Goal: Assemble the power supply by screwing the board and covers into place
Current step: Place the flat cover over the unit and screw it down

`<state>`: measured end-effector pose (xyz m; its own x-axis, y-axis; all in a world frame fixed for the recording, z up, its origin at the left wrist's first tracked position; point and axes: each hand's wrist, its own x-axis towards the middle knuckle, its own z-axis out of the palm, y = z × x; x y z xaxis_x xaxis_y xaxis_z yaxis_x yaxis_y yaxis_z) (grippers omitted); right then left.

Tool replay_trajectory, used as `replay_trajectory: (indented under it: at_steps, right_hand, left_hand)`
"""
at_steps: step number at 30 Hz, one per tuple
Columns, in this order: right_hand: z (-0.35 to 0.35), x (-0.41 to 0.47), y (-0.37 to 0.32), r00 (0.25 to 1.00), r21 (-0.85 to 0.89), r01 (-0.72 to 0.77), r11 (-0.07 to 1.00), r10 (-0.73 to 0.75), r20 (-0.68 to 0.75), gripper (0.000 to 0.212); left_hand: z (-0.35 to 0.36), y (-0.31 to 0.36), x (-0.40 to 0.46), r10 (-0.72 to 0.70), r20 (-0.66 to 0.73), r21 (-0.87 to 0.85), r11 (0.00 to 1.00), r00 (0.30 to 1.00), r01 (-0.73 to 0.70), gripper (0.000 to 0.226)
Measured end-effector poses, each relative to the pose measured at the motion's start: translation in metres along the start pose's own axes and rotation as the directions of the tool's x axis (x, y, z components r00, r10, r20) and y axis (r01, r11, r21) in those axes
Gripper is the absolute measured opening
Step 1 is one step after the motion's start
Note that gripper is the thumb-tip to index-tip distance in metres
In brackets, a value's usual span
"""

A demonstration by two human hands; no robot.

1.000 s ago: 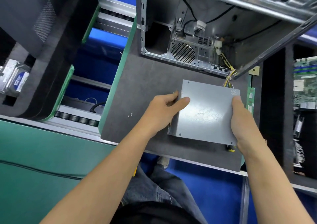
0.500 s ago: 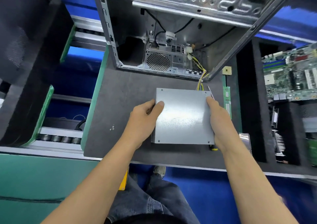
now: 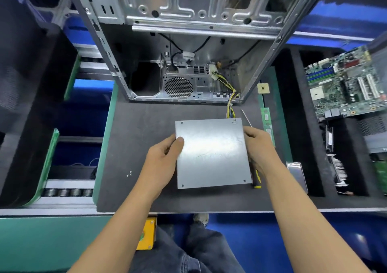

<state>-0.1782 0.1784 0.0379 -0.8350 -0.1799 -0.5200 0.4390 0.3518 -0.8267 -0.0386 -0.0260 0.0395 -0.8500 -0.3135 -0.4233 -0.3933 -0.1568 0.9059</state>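
Observation:
The grey metal power supply [image 3: 212, 153] lies flat on the dark mat [image 3: 136, 130], its plain cover facing up. My left hand [image 3: 162, 159] grips its left edge, thumb on top of the cover. My right hand [image 3: 258, 147] holds the right edge with fingers curled over it. Yellow and black wires [image 3: 230, 103] run from the unit's far side into the open computer case [image 3: 188, 48]. A screwdriver with a yellow and black handle [image 3: 256, 180] lies just right of the unit, partly under my right wrist. A few small screws [image 3: 129, 173] lie on the mat to the left.
A green memory stick [image 3: 267, 124] and a small square chip [image 3: 263, 88] lie right of the unit. A motherboard [image 3: 343, 84] sits in the foam tray at right. A silvery part [image 3: 297, 175] lies near my right forearm. Roller conveyor at left [image 3: 67, 192].
The view has tilted up and shows more of the case. The power supply has turned square to me on the mat, and both hands still hold its sides.

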Motion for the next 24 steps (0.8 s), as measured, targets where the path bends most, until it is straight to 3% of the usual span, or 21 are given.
replay_trajectory:
  at_steps: [7,14,18,22,23,24]
  right_hand:
    - [0.0,0.015,0.0,0.998,0.016,0.037,0.999,-0.038,0.058,0.018]
    - [0.0,0.016,0.009,0.99,-0.097,0.125,0.987,-0.117,0.085,0.022]
    - [-0.004,0.016,0.021,0.984,-0.112,0.168,0.979,-0.159,0.078,0.021]
    - [-0.004,0.013,0.039,0.988,0.032,0.124,0.992,-0.127,0.086,0.018]
    - [-0.003,0.012,0.044,0.987,0.058,0.122,0.991,-0.127,0.096,0.017]
    - [-0.003,0.012,0.047,0.986,0.081,0.118,0.99,-0.127,0.111,0.016]
  left_hand:
    - [-0.001,0.003,-0.002,-0.023,-0.01,0.028,0.999,1.0,0.023,0.03]
    - [0.019,0.015,0.005,-0.076,-0.137,0.083,0.993,0.988,0.088,0.027]
    - [0.014,0.027,0.014,-0.035,-0.176,0.283,0.956,0.984,0.085,0.036]
    - [0.01,0.05,0.019,-0.06,-0.183,0.42,0.898,0.981,0.133,0.032]
    - [0.012,0.055,0.018,-0.072,-0.192,0.503,0.849,0.979,0.161,0.041]
    - [0.016,0.057,0.015,-0.061,-0.211,0.609,0.773,0.976,0.18,0.071]
